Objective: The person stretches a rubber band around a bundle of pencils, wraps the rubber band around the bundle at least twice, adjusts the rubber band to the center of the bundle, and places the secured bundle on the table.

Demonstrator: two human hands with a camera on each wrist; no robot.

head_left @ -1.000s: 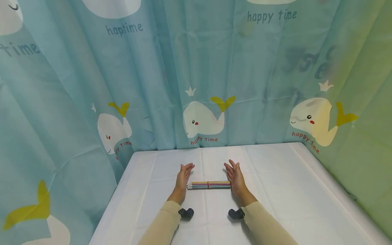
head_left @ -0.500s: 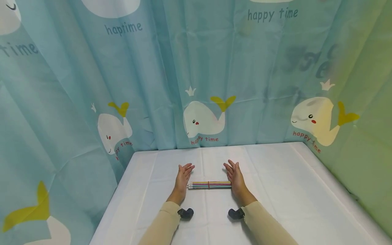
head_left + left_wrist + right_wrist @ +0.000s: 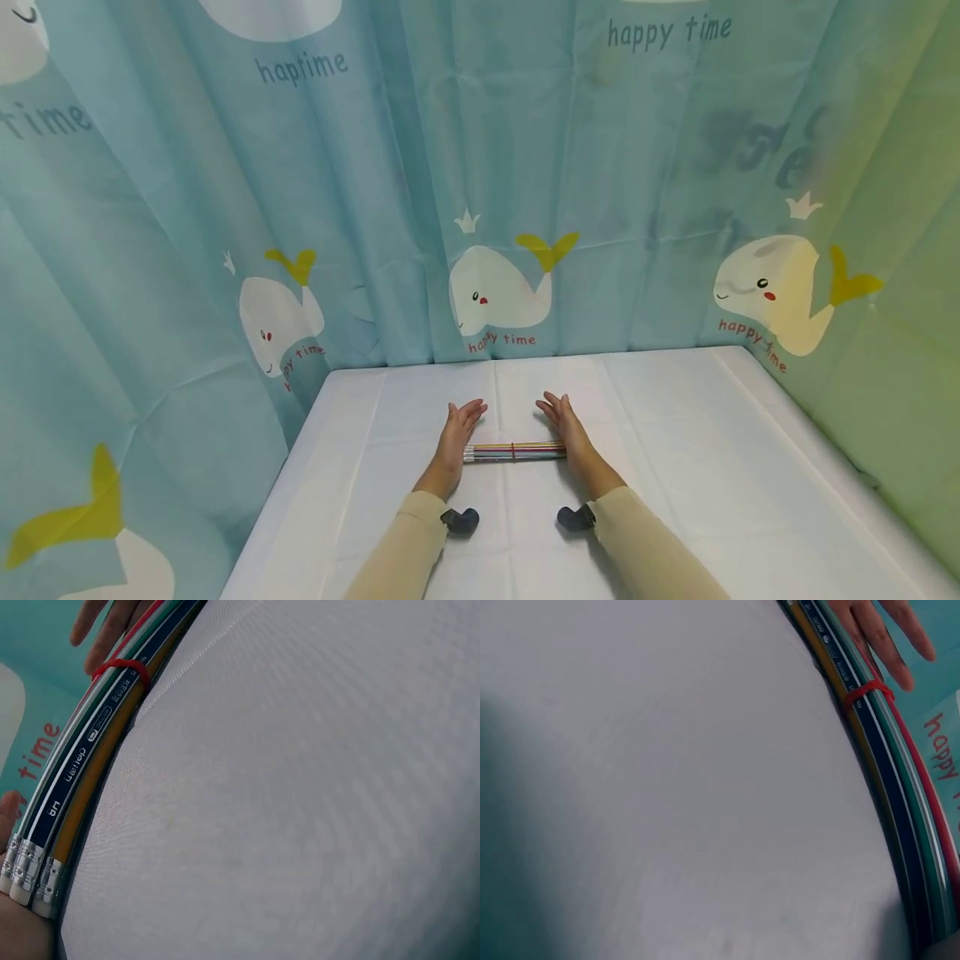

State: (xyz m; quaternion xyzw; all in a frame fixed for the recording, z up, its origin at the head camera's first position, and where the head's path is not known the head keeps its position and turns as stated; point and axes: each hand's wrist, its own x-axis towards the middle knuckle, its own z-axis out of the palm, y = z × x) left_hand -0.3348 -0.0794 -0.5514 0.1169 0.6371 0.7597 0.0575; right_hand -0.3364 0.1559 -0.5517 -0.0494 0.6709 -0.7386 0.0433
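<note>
Left hand [image 3: 457, 433] and right hand [image 3: 567, 429], fingers straight, press flat against opposite ends of the banded pencil bundle [image 3: 514, 451], squaring its ends.

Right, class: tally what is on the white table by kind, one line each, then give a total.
Hands: 2, left hand and right hand
Pencil bundle: 1
Red rubber band: 1
Total: 4
</note>
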